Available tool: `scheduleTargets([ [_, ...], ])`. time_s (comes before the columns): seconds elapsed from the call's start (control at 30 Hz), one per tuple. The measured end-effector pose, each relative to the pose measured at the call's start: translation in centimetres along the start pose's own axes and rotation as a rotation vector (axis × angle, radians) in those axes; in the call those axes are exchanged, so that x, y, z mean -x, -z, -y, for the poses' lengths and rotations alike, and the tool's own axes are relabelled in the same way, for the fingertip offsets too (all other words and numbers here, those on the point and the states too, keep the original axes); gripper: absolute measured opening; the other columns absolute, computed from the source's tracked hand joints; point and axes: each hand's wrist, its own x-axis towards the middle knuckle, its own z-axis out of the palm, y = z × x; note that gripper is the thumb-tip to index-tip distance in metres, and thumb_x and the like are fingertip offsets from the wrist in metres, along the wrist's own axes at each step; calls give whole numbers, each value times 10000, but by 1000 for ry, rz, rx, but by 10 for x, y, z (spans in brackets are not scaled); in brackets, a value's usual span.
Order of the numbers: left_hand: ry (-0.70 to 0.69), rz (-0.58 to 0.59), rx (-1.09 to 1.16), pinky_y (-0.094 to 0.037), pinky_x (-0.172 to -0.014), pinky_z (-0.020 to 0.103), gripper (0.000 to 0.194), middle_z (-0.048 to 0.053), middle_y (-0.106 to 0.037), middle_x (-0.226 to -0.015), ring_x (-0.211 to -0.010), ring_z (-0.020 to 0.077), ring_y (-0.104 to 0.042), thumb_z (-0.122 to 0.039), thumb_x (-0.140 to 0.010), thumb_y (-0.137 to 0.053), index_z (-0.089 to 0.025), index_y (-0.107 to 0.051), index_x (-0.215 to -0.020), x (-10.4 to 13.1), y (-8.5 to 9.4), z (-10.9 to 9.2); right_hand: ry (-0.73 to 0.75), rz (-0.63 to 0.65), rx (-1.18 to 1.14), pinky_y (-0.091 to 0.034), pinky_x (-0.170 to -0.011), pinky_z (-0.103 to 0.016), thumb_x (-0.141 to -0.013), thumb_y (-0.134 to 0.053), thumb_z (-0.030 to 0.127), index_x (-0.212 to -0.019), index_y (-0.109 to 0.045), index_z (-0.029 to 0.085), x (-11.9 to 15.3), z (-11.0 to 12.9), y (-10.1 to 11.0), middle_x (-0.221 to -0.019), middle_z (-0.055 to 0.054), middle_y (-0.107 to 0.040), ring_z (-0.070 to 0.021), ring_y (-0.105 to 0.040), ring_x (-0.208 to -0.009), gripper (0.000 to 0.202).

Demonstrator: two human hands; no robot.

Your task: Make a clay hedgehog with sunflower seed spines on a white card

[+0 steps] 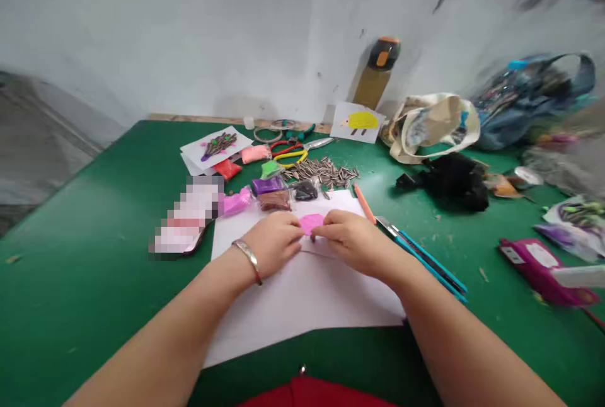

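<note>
One pink clay piece [311, 224], visible part longest crosswise, left hand [271, 244] and right hand [352, 240], grip holding its edges

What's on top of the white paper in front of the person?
Both hands and a flattened pink clay piece. Forearms hide parts of the paper; whatever lies beneath the palms can't be seen.

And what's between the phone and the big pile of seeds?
In the head view, a pink packet, a purple packet, a brown packet and a black packet lie between the phone and the seed pile.
</note>
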Motion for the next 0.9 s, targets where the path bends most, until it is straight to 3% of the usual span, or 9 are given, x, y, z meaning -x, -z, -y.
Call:
scheduleTargets([
  [0.2,-3,-51,26,-446,-825,329,183,81,-648,-953,-915,207,-570,-173,-850,-509,-150,-691,-846,0,-3,1,39,66,43,-331,-658,-258,-882,-466,141,-948,-721,195,0,0,-4,-802,-44,-574,-148,-498,-746,269],
  [0.4,5,-56,32,-441,-832,335,196,82,-644,-962,-918,210,-564,-184,-857,-506,-152,-699,-861,2,-4,2,41,32,-41,-353,-683,-250,-882,-430,104,-1005,-707,206,2,1,-1,-841,-47,-579,-142,-511,-770,320],
  [0.63,6,-67,37,-450,-835,344,196,82,-649,-975,-923,214,-570,-177,-850,-515,-155,-703,-899,2,-4,2,49,110,14,-335,-648,-253,-863,-450,102,-861,-717,181,2,3,-2,-782,-41,-566,-139,-493,-726,278],
  [0.9,5,-64,33,-451,-831,339,186,81,-649,-962,-918,209,-568,-177,-849,-522,-155,-706,-874,2,-4,3,-41,63,-96,-388,-722,-256,-887,-432,121,-1085,-687,240,3,2,5,-882,-49,-601,-153,-549,-814,345],
])
